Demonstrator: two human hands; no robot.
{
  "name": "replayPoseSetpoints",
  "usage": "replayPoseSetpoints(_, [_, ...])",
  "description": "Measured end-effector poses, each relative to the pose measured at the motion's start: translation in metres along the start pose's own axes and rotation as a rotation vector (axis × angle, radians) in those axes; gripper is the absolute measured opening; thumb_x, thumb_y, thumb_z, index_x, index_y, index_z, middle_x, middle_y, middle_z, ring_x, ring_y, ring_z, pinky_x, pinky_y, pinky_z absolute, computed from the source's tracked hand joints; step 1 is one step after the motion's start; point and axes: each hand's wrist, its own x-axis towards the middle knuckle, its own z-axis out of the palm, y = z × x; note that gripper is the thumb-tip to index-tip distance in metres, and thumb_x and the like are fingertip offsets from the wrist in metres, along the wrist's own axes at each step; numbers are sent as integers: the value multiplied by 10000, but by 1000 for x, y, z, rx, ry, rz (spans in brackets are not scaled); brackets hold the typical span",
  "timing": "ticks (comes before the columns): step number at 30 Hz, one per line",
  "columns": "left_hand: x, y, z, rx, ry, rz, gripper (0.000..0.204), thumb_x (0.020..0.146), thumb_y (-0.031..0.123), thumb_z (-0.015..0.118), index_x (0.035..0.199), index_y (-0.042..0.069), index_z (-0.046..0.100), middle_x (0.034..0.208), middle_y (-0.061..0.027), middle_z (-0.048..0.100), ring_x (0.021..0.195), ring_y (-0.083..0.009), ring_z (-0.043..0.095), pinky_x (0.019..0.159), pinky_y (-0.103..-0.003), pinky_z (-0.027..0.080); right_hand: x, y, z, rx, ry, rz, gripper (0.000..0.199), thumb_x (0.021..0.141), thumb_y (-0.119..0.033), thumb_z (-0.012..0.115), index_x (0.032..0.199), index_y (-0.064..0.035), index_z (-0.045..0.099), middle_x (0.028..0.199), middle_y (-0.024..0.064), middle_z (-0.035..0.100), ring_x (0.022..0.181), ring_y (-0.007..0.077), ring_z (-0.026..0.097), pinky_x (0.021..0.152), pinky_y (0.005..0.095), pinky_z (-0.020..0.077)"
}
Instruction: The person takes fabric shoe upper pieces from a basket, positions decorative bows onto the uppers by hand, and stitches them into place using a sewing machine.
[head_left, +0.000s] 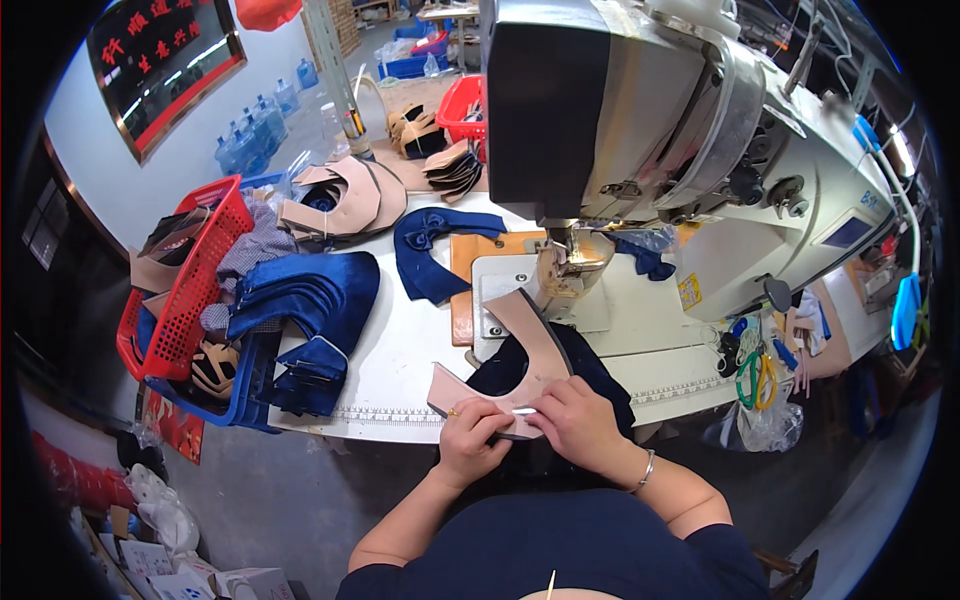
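Observation:
A curved, U-shaped shoe-upper piece (540,355), beige with a dark edge, lies at the table's front edge before the sewing machine (690,110). My left hand (472,440) pinches its near end between thumb and fingers. Close beside it, my right hand (580,425) has its fingers closed on the same end. A small white piece (523,411) shows between my fingertips; its kind is too small to tell. Dark navy fabric (597,375) sits under the beige piece. Behind the piece is the needle area (575,255).
Left on the table are stacked blue velvet uppers (345,290) and beige uppers (350,200). A blue upper with a bow (425,235) lies nearer the machine. Red (205,290) and blue (250,385) baskets stand at the left edge. Scissors (757,380) hang at the right.

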Motion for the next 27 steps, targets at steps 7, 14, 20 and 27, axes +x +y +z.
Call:
replayPoseSetpoints(7, [-2, -2, -1, 16, 9, 6, 291, 534, 10, 693, 809, 84, 630, 814, -56, 576, 765, -248, 581, 691, -337, 472, -1, 19, -1, 9, 148, 178, 140, 707, -167, 718, 800, -95, 643, 800, 27, 564, 746, 215, 553, 586, 312, 474])
replayPoseSetpoints(14, [3, 0, -3, 26, -2, 5, 281, 543, -4, 691, 803, 79, 625, 807, -59, 577, 771, -255, 585, 695, -338, 471, 5, 26, 7, 18, 125, 178, 146, 703, -150, 714, 824, -93, 656, 795, 30, 575, 758, 214, 564, 602, 323, 480])
replayPoseSetpoints(20, [25, -18, -30, -53, 302, -34, 184, 693, -44, 661, 836, 42, 586, 786, -83, 564, 717, -237, 572, 663, -287, 456, -18, 73, -15, 63, 397, 356, 132, 743, -135, 704, 814, -54, 628, 792, 101, 578, 767, 283, 563, 672, 361, 462])
replayPoseSetpoints(27, [164, -136, -73, -751, 578, -559, 117, 907, 111, 563, 901, -6, 563, 830, -19, 591, 735, -78, 533, 674, -220, 434, -97, 148, -18, -167, 454, 548, 161, 751, -118, 673, 884, -43, 621, 857, 100, 574, 823, 290, 538, 733, 361, 446])
